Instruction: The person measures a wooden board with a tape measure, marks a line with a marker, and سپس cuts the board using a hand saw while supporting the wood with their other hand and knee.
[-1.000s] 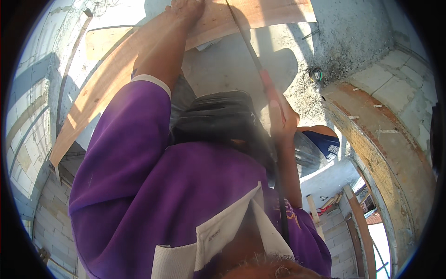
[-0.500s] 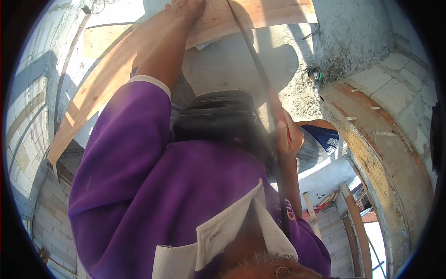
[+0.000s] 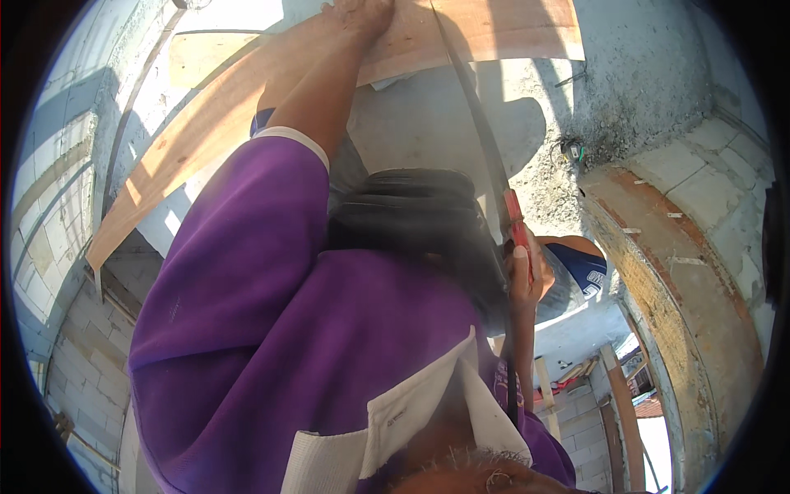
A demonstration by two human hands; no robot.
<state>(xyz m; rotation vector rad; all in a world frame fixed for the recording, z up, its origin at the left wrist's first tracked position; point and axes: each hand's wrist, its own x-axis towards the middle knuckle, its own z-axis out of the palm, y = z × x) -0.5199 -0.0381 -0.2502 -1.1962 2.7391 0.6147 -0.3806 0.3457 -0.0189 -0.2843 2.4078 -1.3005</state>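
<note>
My right hand (image 3: pixel 531 272) is closed around the red handle (image 3: pixel 517 221) of a handsaw. Its long, thin blade (image 3: pixel 477 111) runs up and away to a long reddish-brown wooden board (image 3: pixel 510 29), crossing it near the top of the picture. My left hand (image 3: pixel 364 15) lies on this board, left of the blade, its fingers partly cut off by the picture's edge. The visible fingers look stretched out on the wood. A black bag (image 3: pixel 403 206) lies across my lap, between my left arm and the saw.
A pale board piece (image 3: pixel 210 58) lies beyond the long board. At the right, a rough concrete edge (image 3: pixel 650 272) curves past light blocks (image 3: pixel 691 177). A small dark and green object (image 3: pixel 572 152) sits on the rubble. Timber pieces (image 3: pixel 621 403) stand at the lower right.
My right hand has drawn the saw slightly back toward my body. The left hand stays on the board. The whole view has shifted, so things appear farther right and lower.
</note>
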